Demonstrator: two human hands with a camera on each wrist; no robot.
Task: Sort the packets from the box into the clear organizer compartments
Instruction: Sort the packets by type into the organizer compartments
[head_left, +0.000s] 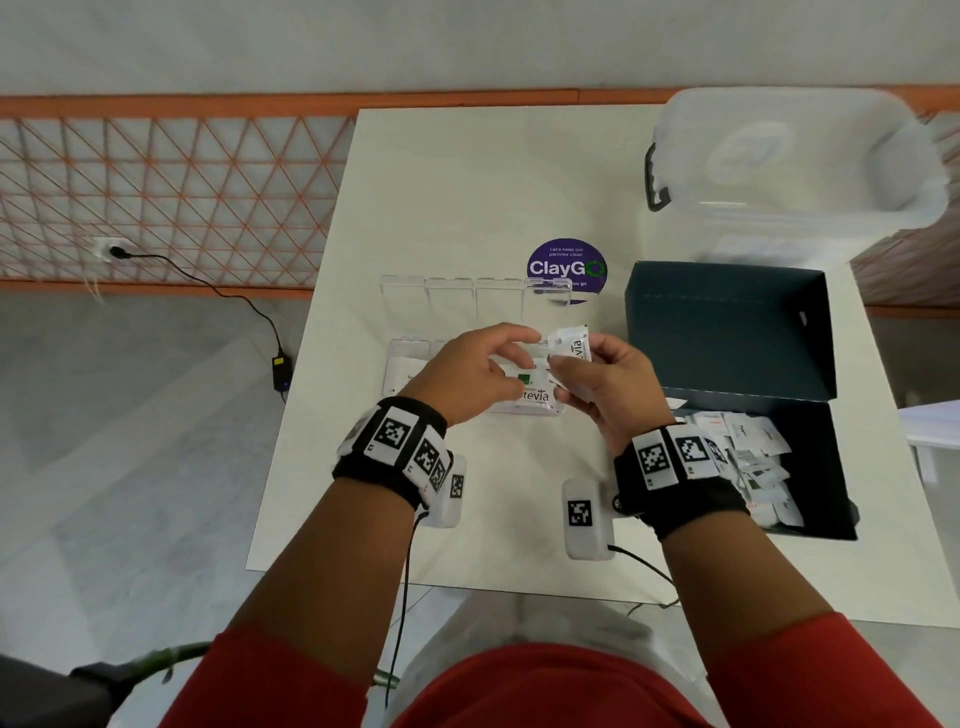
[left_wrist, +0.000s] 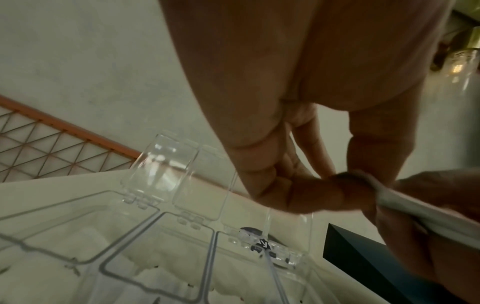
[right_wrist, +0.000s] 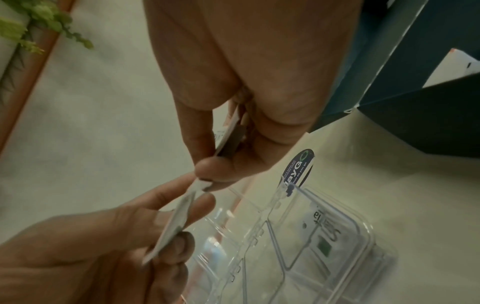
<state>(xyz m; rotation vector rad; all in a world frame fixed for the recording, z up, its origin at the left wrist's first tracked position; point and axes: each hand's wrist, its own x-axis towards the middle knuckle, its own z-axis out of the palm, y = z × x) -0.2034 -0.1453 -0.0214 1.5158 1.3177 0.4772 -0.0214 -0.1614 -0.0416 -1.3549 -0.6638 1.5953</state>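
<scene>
- White paper packet (head_left: 570, 344), "Stevia" print: I have it raised just above the right end of the clear organizer (head_left: 415, 364), pinched at both ends.
- Right hand (head_left: 597, 384): thumb and fingers curled round the packet's near end; the right wrist view suggests a second thin packet tucked behind it, but I cannot tell for certain.
- Left hand (head_left: 478, 369): fingertips (right_wrist: 205, 200) pinch the packet's far edge, edge-on in the right wrist view.
- Organizer: one row of compartments on the table (head_left: 467, 182), hinged lids (head_left: 452, 296) standing open at the back. A Stevia packet (head_left: 532, 392) already lies in the rightmost compartment; a white packet shows in the leftmost.
- Dark box (head_left: 727, 332), lid flap up, just right of the organizer; many loose packets (head_left: 753, 457) still lie in its tray.
- Step, as I judge it: mid-sort, with this packet passing between hands or being straightened over its matching compartment.
- Next move calls for: one hand to let go, then lowering the packet flat onto its twin, clear of the divider and hinge.
- Round purple sticker (head_left: 567, 270) and translucent lidded tub (head_left: 789, 156) lie beyond.
</scene>
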